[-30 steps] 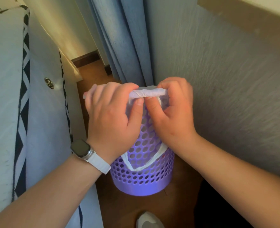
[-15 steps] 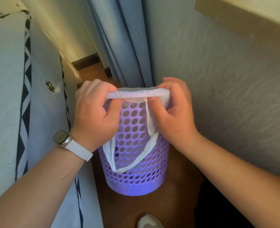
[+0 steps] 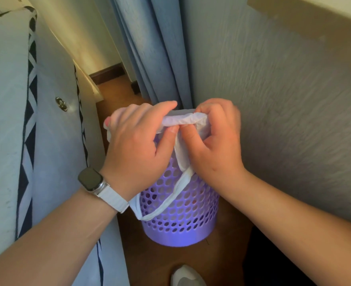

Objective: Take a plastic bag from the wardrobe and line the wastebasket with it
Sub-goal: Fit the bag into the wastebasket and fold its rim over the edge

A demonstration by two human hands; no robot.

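Where the purple wastebasket (image 3: 176,219) stands on the wooden floor (image 3: 149,263) between a mattress (image 3: 5,100) and a grey wall (image 3: 284,100), both hands meet at its top rim. The left hand (image 3: 137,145), a watch (image 3: 91,179) on its wrist, curls its fingers over the white plastic bag (image 3: 182,120) and pinches its rolled edge from below with the thumb. The right hand (image 3: 215,147) pinches the same edge just beside it, the thumbs nearly touching. The bag lies bunched between the 2 hands, and 1 handle loop hangs down the wastebasket's outside. A blue curtain (image 3: 156,48) hangs behind.
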